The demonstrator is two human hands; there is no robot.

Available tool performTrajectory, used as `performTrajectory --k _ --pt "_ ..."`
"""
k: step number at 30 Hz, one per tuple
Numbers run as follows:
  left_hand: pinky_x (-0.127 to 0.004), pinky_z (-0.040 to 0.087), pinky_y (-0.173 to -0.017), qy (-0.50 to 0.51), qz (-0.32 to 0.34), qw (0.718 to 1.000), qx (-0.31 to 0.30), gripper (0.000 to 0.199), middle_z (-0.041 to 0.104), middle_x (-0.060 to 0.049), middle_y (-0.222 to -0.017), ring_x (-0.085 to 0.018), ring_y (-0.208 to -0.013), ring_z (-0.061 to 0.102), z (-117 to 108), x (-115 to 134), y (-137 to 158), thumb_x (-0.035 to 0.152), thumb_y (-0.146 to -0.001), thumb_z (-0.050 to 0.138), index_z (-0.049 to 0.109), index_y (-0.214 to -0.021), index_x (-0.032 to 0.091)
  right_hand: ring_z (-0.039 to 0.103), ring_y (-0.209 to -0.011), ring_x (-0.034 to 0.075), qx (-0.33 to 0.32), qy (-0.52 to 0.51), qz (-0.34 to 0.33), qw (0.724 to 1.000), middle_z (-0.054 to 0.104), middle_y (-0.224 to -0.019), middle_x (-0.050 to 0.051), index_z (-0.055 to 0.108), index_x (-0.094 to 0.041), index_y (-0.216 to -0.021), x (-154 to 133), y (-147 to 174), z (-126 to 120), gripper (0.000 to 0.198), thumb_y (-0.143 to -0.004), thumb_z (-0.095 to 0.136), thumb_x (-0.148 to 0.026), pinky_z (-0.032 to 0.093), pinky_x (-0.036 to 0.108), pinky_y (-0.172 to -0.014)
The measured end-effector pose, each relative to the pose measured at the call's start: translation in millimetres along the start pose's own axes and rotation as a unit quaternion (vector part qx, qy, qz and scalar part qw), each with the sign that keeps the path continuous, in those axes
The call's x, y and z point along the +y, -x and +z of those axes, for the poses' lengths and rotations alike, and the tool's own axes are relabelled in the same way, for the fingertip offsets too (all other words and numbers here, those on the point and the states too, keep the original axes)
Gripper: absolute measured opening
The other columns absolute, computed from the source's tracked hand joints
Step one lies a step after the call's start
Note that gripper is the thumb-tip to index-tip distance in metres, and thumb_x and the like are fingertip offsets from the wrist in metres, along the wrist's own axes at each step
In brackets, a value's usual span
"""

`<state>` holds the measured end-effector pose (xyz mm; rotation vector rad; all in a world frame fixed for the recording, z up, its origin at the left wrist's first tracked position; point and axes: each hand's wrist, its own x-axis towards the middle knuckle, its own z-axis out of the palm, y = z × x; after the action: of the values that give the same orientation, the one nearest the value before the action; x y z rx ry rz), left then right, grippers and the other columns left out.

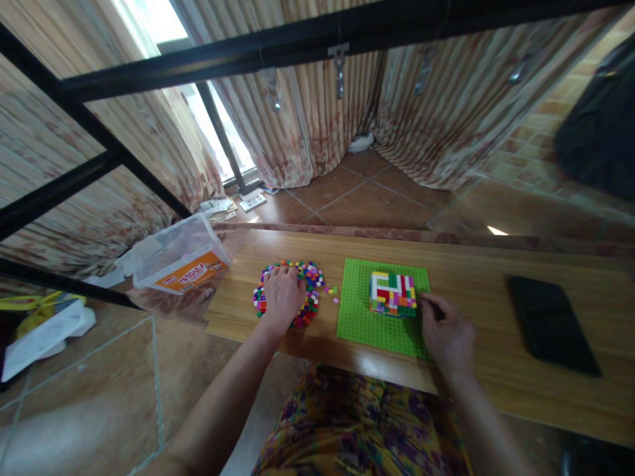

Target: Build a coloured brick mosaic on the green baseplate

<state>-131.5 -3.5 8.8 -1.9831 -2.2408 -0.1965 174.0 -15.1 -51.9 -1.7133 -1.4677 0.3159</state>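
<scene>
A heap of small multicoloured building bricks (312, 272) lies on the wooden table, and my left hand (284, 295) rests palm down on it with the fingers spread over the bricks. To the right sits a green studded baseplate (354, 317). On it stands a low block of stacked bricks (391, 294), its top layer patterned in white, red, green and yellow. My right hand (449, 334) is at the plate's right edge, beside the stack, its thumb and fingers closed. What they pinch, if anything, is too small to make out. A few loose bricks (331, 291) lie between heap and plate.
A black phone-like slab (553, 324) lies at the table's right. Left of the table is a clear plastic box (181, 254) with an orange label. A black metal frame (297, 46) crosses overhead, with curtains (307, 125) behind it.
</scene>
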Motion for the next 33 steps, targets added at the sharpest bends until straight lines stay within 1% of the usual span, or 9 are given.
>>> performTrajectory --k 4,8,10,15,17,20,26,29,33 --pt "-0.042 0.043 -0.092 0.055 0.005 0.998 0.019 0.012 0.068 -0.011 -0.097 -0.028 -0.099 0.06 -1 -1 4 0.02 -0.085 0.051 0.063 -0.088 0.018 0.069 -0.078 0.025 -0.004 -0.002 0.013 1.0 0.075 -0.09 0.011 0.073 -0.017 -0.094 -1 0 0 0.032 -0.085 0.052 -0.04 0.052 0.036 -0.072" --pt "-0.035 0.048 -0.082 0.232 -0.01 0.973 0.006 0.012 0.066 -0.007 -0.09 -0.022 -0.086 0.062 -1 0 10 0.019 -0.086 0.051 0.059 -0.096 0.018 0.069 -0.082 0.025 -0.002 -0.002 0.004 1.0 0.075 -0.093 0.011 0.072 -0.017 -0.094 0 0 1 0.032 -0.086 0.052 -0.039 0.052 0.037 -0.075" --pt "-0.032 0.049 -0.077 0.355 -0.006 0.935 -0.017 0.012 0.064 -0.005 -0.088 -0.018 -0.081 0.061 -1 3 15 0.02 -0.088 0.05 0.057 -0.096 0.018 0.069 -0.083 0.025 0.0 -0.003 -0.003 1.0 0.075 -0.093 0.011 0.072 -0.017 -0.094 1 0 1 0.032 -0.086 0.051 -0.04 0.052 0.037 -0.075" --pt "-0.028 0.05 -0.076 0.626 -0.027 0.774 -0.09 0.023 0.065 -0.006 -0.1 -0.017 -0.088 0.062 -1 16 25 0.028 -0.086 0.054 0.058 -0.107 0.017 0.069 -0.079 0.024 0.006 -0.005 0.0 1.0 0.075 -0.091 0.011 0.073 -0.017 -0.095 0 0 1 0.032 -0.086 0.052 -0.039 0.052 0.035 -0.073" --pt "-0.027 0.05 -0.074 0.654 -0.034 0.747 -0.117 0.025 0.066 -0.005 -0.098 -0.016 -0.085 0.061 -5 20 28 0.031 -0.085 0.058 0.062 -0.105 0.016 0.069 -0.079 0.024 0.007 -0.006 0.001 1.0 0.075 -0.091 0.011 0.073 -0.017 -0.094 -1 0 1 0.031 -0.086 0.052 -0.038 0.052 0.035 -0.073" --pt "-0.025 0.048 -0.071 0.654 -0.024 0.745 -0.128 0.02 0.065 -0.003 -0.088 -0.014 -0.077 0.058 -10 25 30 0.031 -0.085 0.058 0.065 -0.096 0.017 0.069 -0.081 0.024 0.006 -0.01 -0.004 1.0 0.075 -0.092 0.011 0.072 -0.017 -0.094 -1 0 1 0.031 -0.086 0.051 -0.038 0.052 0.036 -0.075" --pt "-0.022 0.046 -0.061 0.616 -0.045 0.777 -0.123 0.017 0.056 0.002 -0.071 -0.012 -0.063 0.052 -1 33 38 0.025 -0.087 0.051 0.062 -0.096 0.017 0.069 -0.081 0.024 0.002 -0.011 0.002 1.0 0.074 -0.093 0.011 0.072 -0.017 -0.094 -2 0 1 0.03 -0.086 0.052 -0.037 0.052 0.036 -0.075" --pt "-0.022 0.046 -0.059 0.594 -0.045 0.795 -0.117 0.017 0.056 0.001 -0.072 -0.012 -0.062 0.053 3 35 41 0.025 -0.088 0.048 0.061 -0.098 0.018 0.068 -0.082 0.024 0.003 -0.014 0.005 1.0 0.074 -0.093 0.011 0.073 -0.017 -0.094 -3 0 1 0.03 -0.085 0.052 -0.036 0.051 0.036 -0.076" --pt "-0.025 0.05 -0.07 0.548 0.018 0.833 -0.076 0.018 0.064 -0.002 -0.085 -0.014 -0.074 0.06 0 37 46 0.021 -0.087 0.052 0.061 -0.103 0.019 0.068 -0.082 0.024 -0.001 -0.028 0.019 0.999 0.074 -0.092 0.011 0.073 -0.016 -0.095 -3 -2 -1 0.031 -0.085 0.052 -0.039 0.051 0.036 -0.076"
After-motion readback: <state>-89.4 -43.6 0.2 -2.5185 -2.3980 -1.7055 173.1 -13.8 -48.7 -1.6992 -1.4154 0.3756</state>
